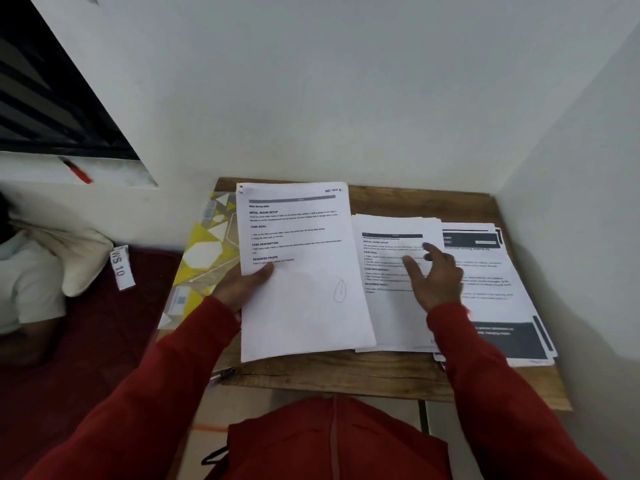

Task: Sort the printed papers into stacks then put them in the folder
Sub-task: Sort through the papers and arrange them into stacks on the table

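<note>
My left hand [244, 285] grips a bundle of white printed sheets [301, 271] by its left edge, thumb on top, holding it above the left half of the small wooden table [346, 375]. A yellow and white patterned folder [204, 258] lies under that bundle at the table's left side. My right hand [433, 278] hovers with relaxed fingers over a middle stack of printed papers [391, 306]. A third stack with dark header and footer blocks [502, 292] lies at the right edge.
White walls close in the table at the back and right. A dark red mattress [86, 358] with a white pillow [79, 258] and a lying person is at the left. A window ledge with a red pen [78, 171] is upper left.
</note>
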Motion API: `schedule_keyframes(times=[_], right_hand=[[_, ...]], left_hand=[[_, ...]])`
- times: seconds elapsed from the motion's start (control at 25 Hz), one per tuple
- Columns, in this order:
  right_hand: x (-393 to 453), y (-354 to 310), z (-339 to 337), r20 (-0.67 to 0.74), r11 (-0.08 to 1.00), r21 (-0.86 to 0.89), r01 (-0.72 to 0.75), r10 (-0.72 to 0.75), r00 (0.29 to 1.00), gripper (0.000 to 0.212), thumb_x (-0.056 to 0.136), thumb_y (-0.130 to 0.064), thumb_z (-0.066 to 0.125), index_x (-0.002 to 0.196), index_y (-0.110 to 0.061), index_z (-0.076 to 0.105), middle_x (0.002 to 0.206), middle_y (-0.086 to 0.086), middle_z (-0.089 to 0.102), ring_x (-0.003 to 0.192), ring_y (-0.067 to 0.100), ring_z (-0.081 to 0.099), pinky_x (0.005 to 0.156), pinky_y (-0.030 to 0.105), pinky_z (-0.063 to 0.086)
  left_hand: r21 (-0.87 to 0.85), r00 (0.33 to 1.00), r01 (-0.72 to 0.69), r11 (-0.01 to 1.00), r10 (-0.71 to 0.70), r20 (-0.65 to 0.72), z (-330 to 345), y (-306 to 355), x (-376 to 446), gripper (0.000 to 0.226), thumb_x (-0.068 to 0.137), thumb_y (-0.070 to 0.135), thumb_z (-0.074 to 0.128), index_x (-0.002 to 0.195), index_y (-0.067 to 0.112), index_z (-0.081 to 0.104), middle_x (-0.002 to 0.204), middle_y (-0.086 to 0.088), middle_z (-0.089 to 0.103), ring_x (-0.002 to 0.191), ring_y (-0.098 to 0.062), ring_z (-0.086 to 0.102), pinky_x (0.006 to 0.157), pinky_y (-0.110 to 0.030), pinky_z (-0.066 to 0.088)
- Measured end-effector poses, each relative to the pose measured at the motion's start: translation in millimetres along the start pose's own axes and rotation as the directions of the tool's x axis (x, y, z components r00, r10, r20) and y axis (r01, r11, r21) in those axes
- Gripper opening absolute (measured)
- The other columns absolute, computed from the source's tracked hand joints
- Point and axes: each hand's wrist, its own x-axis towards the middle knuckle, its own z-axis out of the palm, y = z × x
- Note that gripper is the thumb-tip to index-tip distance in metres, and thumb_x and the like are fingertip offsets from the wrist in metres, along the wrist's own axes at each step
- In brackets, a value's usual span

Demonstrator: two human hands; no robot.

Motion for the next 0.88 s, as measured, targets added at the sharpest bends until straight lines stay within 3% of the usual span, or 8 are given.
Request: schedule_keyframes(times=[0.08,0.12,0.24,0.32,0.44,0.64,0.76,0.88], right_hand=[[-24.3,-34.3,17.4,0.247,0.906,0.418,-0.065,-0.045,0.968,0.039,0.083,-0.043,0.073,0.115,-0.022,0.064,0.110,0.002,0.066,0.103,0.026,0.064,0.086,0.044,0.053],[-32.9,-45.3,28.3,0.309,0.862,0.497,-0.105,-0.063,0.949,0.034,0.080,-0.039,0.077,0.106,-0.021,0.066,0.104,0.002,0.068,0.097,0.024,0.066,0.083,0.042,0.055],[-36.6,-62.0,49.2,0.224,0.813,0.577,-0.078,-0.065,0.972,0.023,0.072,-0.026,0.084,0.082,-0.015,0.066,0.092,0.007,0.071,0.085,0.024,0.066,0.082,0.041,0.053],[-34.2,-66.4,54.0,0.256,0.770,0.627,-0.120,-0.058,0.965,0.021,0.072,-0.025,0.084,0.075,-0.014,0.067,0.085,0.009,0.071,0.077,0.021,0.064,0.078,0.041,0.053],[-30.7,-69.6,55.7,0.314,0.706,0.687,-0.172,-0.075,0.947,0.011,0.079,-0.020,0.079,0.085,-0.013,0.074,0.089,0.005,0.075,0.084,0.026,0.071,0.085,0.045,0.057],[-33.1,-76.6,55.2,0.445,0.542,0.766,-0.345,-0.061,0.893,0.018,0.083,-0.010,0.074,0.101,-0.008,0.072,0.104,0.013,0.074,0.098,0.032,0.070,0.091,0.048,0.054],[-34.6,-73.3,55.3,0.455,0.563,0.756,-0.334,-0.084,0.887,0.026,0.083,-0.009,0.074,0.108,-0.010,0.070,0.107,0.008,0.074,0.100,0.028,0.070,0.092,0.045,0.054],[-33.0,-66.4,57.8,0.438,0.571,0.753,-0.327,-0.063,0.897,0.029,0.083,-0.006,0.073,0.111,-0.011,0.069,0.107,0.006,0.074,0.101,0.026,0.070,0.094,0.045,0.053]], left_hand=[[-0.006,1.000,-0.003,1.000,0.003,0.002,6.5,5.3,-7.0,0.041,0.086,0.019,0.071,0.123,0.007,0.060,0.117,-0.018,0.068,0.102,-0.038,0.066,0.086,-0.053,0.055],[-0.003,1.000,-0.008,1.000,0.008,0.000,8.7,7.6,-9.7,0.039,0.086,0.018,0.071,0.121,0.007,0.061,0.116,-0.018,0.068,0.101,-0.037,0.067,0.085,-0.052,0.055],[0.011,0.998,-0.049,0.999,0.050,-0.034,11.0,15.0,-16.8,0.033,0.085,0.022,0.071,0.115,0.011,0.063,0.114,-0.015,0.070,0.102,-0.035,0.067,0.088,-0.051,0.055],[-0.017,0.992,-0.088,0.996,0.087,-0.092,3.1,18.6,-19.5,0.032,0.092,0.031,0.062,0.119,0.014,0.062,0.116,-0.011,0.070,0.105,-0.033,0.067,0.091,-0.049,0.053],[-0.124,0.985,-0.097,0.988,0.078,-0.152,-10.6,17.7,-21.1,0.042,0.098,0.040,0.048,0.126,0.011,0.061,0.121,-0.013,0.067,0.113,-0.033,0.063,0.099,-0.049,0.048],[-0.038,0.947,-0.233,0.972,0.217,-0.237,-14.7,18.7,-25.9,0.018,0.096,0.023,0.057,0.102,0.013,0.071,0.106,-0.016,0.071,0.097,-0.033,0.065,0.096,-0.055,0.049],[-0.009,0.943,-0.227,0.974,0.217,-0.252,-10.6,20.0,-25.3,0.013,0.094,0.021,0.061,0.098,0.016,0.071,0.098,-0.011,0.073,0.087,-0.027,0.066,0.093,-0.054,0.050],[0.033,0.952,-0.215,0.976,0.217,-0.214,-3.3,15.3,-23.0,0.019,0.096,0.025,0.058,0.107,0.015,0.069,0.105,-0.010,0.073,0.093,-0.027,0.067,0.093,-0.051,0.052]])
